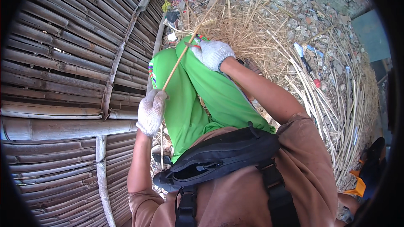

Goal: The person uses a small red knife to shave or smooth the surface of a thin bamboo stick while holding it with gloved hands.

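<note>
A long, thin bamboo strip (180, 59) slants across my green-clad knees, its far end over the straw-covered ground. My left hand (152, 110), in a white knitted glove, is closed around the strip's near end beside my left thigh. On my right knee rests my right hand (213, 54), gloved the same way and closed. The short dark blade of a knife (188, 44) juts from its fingers and meets the strip; the handle is hidden in the glove. Whether the right fingers also press on the strip, I cannot tell.
A slatted bamboo wall (71, 63) stands close on my left. Ahead lie straw-like shavings (252, 33) and stony, littered ground. Long pale strips (313, 105) lie in a bundle to my right. A black waist bag (223, 155) sits across my lap.
</note>
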A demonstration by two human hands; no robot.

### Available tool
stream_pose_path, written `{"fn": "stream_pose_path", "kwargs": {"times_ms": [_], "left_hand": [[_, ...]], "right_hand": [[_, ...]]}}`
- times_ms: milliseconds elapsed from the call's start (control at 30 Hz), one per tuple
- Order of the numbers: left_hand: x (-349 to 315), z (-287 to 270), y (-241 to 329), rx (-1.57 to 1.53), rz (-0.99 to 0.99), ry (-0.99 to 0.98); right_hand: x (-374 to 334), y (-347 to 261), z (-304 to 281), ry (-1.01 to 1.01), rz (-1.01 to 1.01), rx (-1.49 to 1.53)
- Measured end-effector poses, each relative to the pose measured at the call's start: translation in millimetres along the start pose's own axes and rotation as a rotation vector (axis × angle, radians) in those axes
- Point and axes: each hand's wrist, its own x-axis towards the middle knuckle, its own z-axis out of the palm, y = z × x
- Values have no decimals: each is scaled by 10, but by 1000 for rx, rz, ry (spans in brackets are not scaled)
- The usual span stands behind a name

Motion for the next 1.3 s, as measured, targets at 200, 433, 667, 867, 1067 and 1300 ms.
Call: {"fn": "stream_pose_path", "kwargs": {"times_ms": [200,433,667,867,1067,1300], "left_hand": [[1168,540,112,-129,-141,-115],[1909,764,-186,236,325,-109],[1395,562,-100,54,113,-43],[664,170,106,253,102,-55],[32,-144,143,360,352,-27],[-675,-365,389,317,97,-29]], "right_hand": [[3,7,4,-29,5,-19],[33,-48,13,-21,-21,-4],[57,24,14,-25,-22,4],[79,79,18,-23,-24,-21],[30,36,-50,-29,-13,-7],[70,58,25,-22,18,23]]}}
